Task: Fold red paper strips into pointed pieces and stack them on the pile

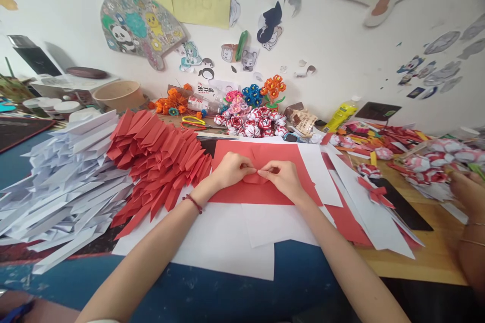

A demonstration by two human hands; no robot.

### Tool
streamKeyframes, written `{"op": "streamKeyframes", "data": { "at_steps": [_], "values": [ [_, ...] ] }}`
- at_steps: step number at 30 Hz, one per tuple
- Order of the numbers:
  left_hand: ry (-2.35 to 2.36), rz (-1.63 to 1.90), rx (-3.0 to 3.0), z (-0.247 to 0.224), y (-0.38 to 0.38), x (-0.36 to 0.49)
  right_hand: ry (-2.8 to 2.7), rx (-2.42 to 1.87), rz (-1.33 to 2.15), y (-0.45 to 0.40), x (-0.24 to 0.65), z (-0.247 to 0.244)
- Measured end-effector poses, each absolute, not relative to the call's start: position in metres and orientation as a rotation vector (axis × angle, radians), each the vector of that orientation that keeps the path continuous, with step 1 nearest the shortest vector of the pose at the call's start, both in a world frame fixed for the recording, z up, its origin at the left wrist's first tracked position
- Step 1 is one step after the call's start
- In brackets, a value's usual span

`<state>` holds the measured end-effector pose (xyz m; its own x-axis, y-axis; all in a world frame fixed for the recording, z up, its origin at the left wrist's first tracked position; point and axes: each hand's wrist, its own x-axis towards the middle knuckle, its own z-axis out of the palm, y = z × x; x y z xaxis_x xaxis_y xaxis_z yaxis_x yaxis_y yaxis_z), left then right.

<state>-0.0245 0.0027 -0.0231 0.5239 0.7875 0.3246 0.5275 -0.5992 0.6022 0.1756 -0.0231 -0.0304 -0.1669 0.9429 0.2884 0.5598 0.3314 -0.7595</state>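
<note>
My left hand (234, 168) and my right hand (282, 175) meet over a stack of red paper sheets (231, 193). Between them they pinch a small piece of red paper (254, 178), thumbs and forefingers close together at its near edge. Its exact folds blend into the red sheet beneath. White paper sheets (212, 232) lie under the red ones, towards me. Left of my left hand rises a heap of folded red paper pieces (159, 156), and beyond it a larger heap of folded white paper pieces (79, 176).
Finished paper flowers (253, 121) stand at the back by yellow-handled scissors (193, 121). A yellow bottle (341, 115) is behind on the right. Another person's hand (468, 192) is at the right edge, near red-and-white paper flowers (428, 161). Loose paper strips (373, 212) cover the wooden table.
</note>
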Motion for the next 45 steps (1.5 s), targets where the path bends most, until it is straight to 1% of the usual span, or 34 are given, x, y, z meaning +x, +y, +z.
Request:
{"op": "streamKeyframes", "data": {
  "at_steps": [8, 13, 15, 18, 21, 25, 32, 35, 40, 45],
  "values": [
    [1.029, 0.774, 2.343, -0.022, 0.004, -0.027, -1.853, -1.340, 0.703, -0.026, 0.178, -0.024],
    [1.073, 0.737, 2.434, -0.026, 0.004, -0.027, -1.891, -1.337, 0.622, -0.025, 0.181, -0.030],
    [1.116, 0.708, 2.547, -0.024, 0.001, -0.029, -1.945, -1.311, 0.529, -0.023, 0.183, -0.033],
    [1.179, 0.681, 2.772, -0.015, -0.008, -0.035, -2.047, -1.289, 0.235, -0.024, 0.189, -0.034],
    [1.138, 0.554, 2.962, -0.005, -0.016, -0.042, -2.109, -1.279, 0.027, -0.029, 0.196, -0.028],
    [1.043, 0.400, 3.114, -0.004, -0.018, -0.045, -2.248, -1.173, 0.064, -0.034, 0.203, -0.018],
    [0.948, 0.313, 3.310, -0.012, -0.023, -0.036, -2.360, -1.143, 0.068, -0.034, 0.203, -0.020],
    [1.083, 0.347, 3.224, -0.012, -0.027, -0.032, -2.365, -1.137, 0.061, -0.034, 0.201, -0.021],
    [1.402, 0.455, 2.784, -0.014, -0.029, -0.028, -2.355, -1.147, 0.095, -0.039, 0.198, -0.017],
    [1.453, 0.529, 2.488, -0.016, -0.027, -0.029, -2.373, -1.141, 0.133, -0.041, 0.196, -0.015]
  ]
}}
